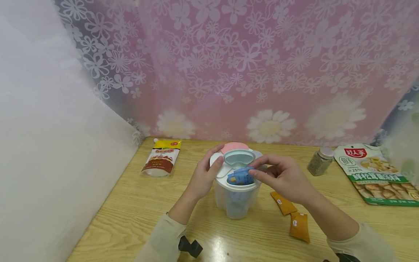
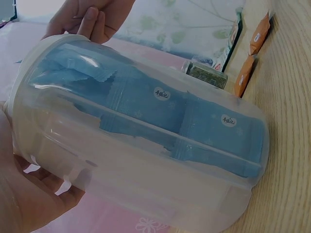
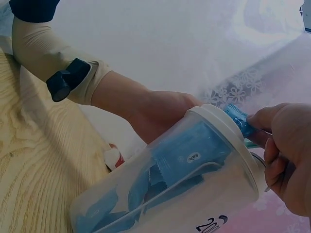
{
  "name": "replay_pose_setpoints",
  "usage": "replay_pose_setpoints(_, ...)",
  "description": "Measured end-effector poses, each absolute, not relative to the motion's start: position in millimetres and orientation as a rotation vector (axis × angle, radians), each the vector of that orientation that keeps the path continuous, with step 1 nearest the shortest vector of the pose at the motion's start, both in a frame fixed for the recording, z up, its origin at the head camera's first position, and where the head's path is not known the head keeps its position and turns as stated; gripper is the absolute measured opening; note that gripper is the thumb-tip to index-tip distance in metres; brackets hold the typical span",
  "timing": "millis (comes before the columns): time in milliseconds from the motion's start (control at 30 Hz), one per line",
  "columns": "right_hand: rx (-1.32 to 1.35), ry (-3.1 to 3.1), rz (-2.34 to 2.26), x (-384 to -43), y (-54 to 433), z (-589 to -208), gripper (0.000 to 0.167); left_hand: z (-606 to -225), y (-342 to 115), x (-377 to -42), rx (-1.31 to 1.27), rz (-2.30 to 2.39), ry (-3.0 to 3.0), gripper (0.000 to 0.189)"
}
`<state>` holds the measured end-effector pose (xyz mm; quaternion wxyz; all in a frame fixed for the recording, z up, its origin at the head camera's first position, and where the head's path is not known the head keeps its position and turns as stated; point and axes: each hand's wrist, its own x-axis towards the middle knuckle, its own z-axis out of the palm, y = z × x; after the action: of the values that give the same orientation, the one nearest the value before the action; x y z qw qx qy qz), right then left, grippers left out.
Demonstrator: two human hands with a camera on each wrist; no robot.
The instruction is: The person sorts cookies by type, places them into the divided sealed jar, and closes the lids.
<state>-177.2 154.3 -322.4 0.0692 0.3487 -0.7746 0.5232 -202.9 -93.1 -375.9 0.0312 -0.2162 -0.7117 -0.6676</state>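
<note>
A clear plastic storage container [image 1: 237,207] with a white lid stands on the table. One lid flap [image 1: 240,157], pale blue-green, is raised over an opening. My left hand [image 1: 202,179] grips the container's left side near the top, thumb over the lid's edge; in the left wrist view, fingers [image 2: 58,191] curl round the wall. A small blue sachet [image 1: 240,177] sticks out of the opening. My right hand [image 1: 288,178] pinches its right end between thumb and fingertips. Several more blue sachets [image 2: 146,99] show through the wall, stacked in that compartment. The sachet's lower part is hidden by the rim.
Two orange sachets [image 1: 299,226] lie right of the container, beneath my right forearm. Farther right are a spice jar [image 1: 320,161] and a large green-and-white food pouch [image 1: 376,174]. A spouted yellow, white and brown pouch [image 1: 162,158] lies at the left, by the white curtain [image 1: 62,138].
</note>
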Motion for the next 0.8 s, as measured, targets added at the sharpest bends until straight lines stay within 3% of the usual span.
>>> replay_pose_setpoints(367,1.244,-2.310,1.263,-180.2,157.5,-324.9,0.026,-375.8,-92.2,-203.2,-0.648,-2.050,-2.203,0.047)
replay_pose_setpoints(633,1.253,-2.277,1.476,-182.2,163.4,-331.9,0.031,-375.9,-91.6,-203.5,-0.656,-2.051,-2.192,0.047)
replay_pose_setpoints(800,1.404,-2.150,1.482,-186.2,163.9,-334.7,0.040,-374.8,-92.1,-202.8,-0.655,-2.051,-2.190,0.046)
